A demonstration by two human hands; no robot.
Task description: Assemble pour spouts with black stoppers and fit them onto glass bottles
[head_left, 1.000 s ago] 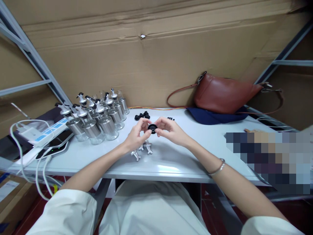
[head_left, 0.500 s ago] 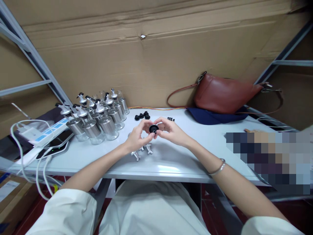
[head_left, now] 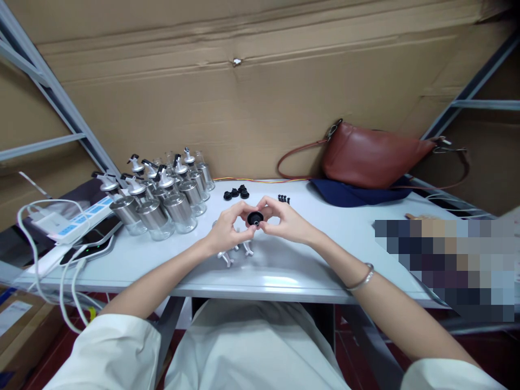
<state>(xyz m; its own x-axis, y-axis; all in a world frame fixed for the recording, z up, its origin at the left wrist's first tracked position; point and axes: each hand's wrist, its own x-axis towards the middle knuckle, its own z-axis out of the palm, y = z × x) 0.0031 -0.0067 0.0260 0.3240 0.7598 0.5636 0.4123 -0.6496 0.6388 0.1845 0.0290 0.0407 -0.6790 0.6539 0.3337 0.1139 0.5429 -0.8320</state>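
A small round black cap [head_left: 254, 218] is pinched between the fingertips of my left hand [head_left: 227, 228] and my right hand [head_left: 283, 221], a little above the grey table [head_left: 309, 260]. Both hands are closed on it. Just below the hands lie a few small silver spout parts [head_left: 235, 251] on the table. Further back lie more black caps [head_left: 236, 192] and some tiny black pieces [head_left: 284, 199]. At the left stands a cluster of several glass and steel dispenser bottles [head_left: 162, 195] with spout tops.
A brown leather bag [head_left: 371, 154] rests on dark blue cloth [head_left: 353, 194] at the back right. A white power strip [head_left: 77, 219], cables and a dark phone [head_left: 87, 238] lie at the left edge. Cardboard [head_left: 260, 97] walls the back. A blurred patch covers the right.
The hands have turned the black cap slightly and lowered it a little, staying together over the same spot. Nothing else on the table has moved.
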